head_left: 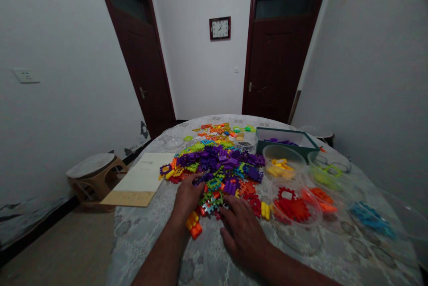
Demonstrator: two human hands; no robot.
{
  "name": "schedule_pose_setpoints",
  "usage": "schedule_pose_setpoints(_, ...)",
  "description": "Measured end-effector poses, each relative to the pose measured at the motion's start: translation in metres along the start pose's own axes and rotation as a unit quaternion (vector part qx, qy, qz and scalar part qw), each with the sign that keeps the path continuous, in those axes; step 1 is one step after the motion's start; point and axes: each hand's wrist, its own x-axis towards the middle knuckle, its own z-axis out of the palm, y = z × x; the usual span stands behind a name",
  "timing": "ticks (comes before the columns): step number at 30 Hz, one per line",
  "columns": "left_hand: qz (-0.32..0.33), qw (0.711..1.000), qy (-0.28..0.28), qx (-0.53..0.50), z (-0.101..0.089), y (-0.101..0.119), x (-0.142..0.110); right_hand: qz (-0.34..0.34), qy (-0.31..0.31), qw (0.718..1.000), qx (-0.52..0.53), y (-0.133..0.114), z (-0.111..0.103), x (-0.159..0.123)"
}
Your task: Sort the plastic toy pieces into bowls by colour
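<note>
A heap of plastic gear-shaped and block-like toy pieces (209,161) lies across the middle of the table, mostly purple on top, with green, orange, red and blue ones around. My left hand (187,196) rests at the heap's near left edge, thumb and fingers apart, fingertips partly hidden among pieces. Beside its wrist are orange and yellow blocks (194,223). My right hand (243,223) lies over the near edge, fingers spread and thumb apart, touching pieces. Between both hands sit green and pale-blue gear pieces (211,201). Yellow blocks (265,210) lie just right of my right hand.
Clear tubs hold yellow pieces (281,170), red gears (292,208) and lime pieces (329,172). Blue pieces (372,219) are at far right. A dark green box (287,143) stands behind the tubs. Paper on cardboard (142,176) overhangs the left edge, near a stool (93,174).
</note>
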Motion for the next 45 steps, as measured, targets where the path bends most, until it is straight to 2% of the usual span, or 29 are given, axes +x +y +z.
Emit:
schedule_pose_setpoints(7, -0.005, 0.998, -0.019, -0.065, -0.008, 0.0, 0.001, 0.004, -0.006, 1.0, 0.004, 0.0, -0.001, 0.001)
schedule_pose_setpoints(10, -0.008, 0.997, -0.01, -0.076, -0.011, -0.002, 0.002, 0.008, -0.014, 1.0, 0.006, 0.0, -0.004, 0.002)
schedule_pose_setpoints(15, -0.055, 0.985, -0.009, -0.161, -0.014, 0.001, -0.001, 0.013, -0.031, 0.999, 0.007, 0.001, -0.013, 0.006)
schedule_pose_setpoints(18, -0.087, 0.965, -0.02, -0.246, -0.015, 0.01, -0.005, 0.022, -0.033, 0.999, -0.002, 0.005, -0.015, 0.007)
schedule_pose_setpoints(22, -0.138, 0.922, -0.05, -0.359, -0.017, 0.023, -0.01, 0.022, -0.034, 0.999, -0.008, 0.011, -0.013, 0.007)
schedule_pose_setpoints(25, -0.138, 0.894, -0.079, -0.419, -0.017, 0.028, -0.013, 0.026, -0.029, 0.999, -0.008, 0.012, -0.012, 0.008)
schedule_pose_setpoints(29, -0.13, 0.867, -0.117, -0.467, -0.018, 0.031, -0.018, 0.035, -0.024, 0.999, 0.01, 0.011, -0.015, 0.009)
schedule_pose_setpoints(31, -0.134, 0.858, -0.117, -0.481, -0.019, 0.032, -0.02, 0.035, -0.014, 0.999, 0.025, 0.01, -0.017, 0.01)
schedule_pose_setpoints(34, -0.143, 0.846, -0.115, -0.5, -0.021, 0.034, -0.022, 0.025, 0.014, 0.999, 0.045, 0.009, -0.018, 0.012)
schedule_pose_setpoints(37, -0.153, 0.841, -0.137, -0.501, -0.021, 0.036, -0.025, 0.012, 0.05, 0.996, 0.072, 0.01, -0.018, 0.013)
schedule_pose_setpoints(40, -0.157, 0.833, -0.16, -0.506, -0.014, 0.04, -0.03, 0.026, 0.096, 0.987, 0.129, 0.011, -0.021, 0.015)
schedule_pose_setpoints(42, -0.152, 0.823, -0.176, -0.518, -0.008, 0.042, -0.033, 0.078, 0.118, 0.972, 0.186, 0.011, -0.025, 0.016)
schedule_pose_setpoints(45, -0.143, 0.816, -0.211, -0.519, 0.001, 0.045, -0.039, 0.179, 0.118, 0.922, 0.321, 0.011, -0.031, 0.018)
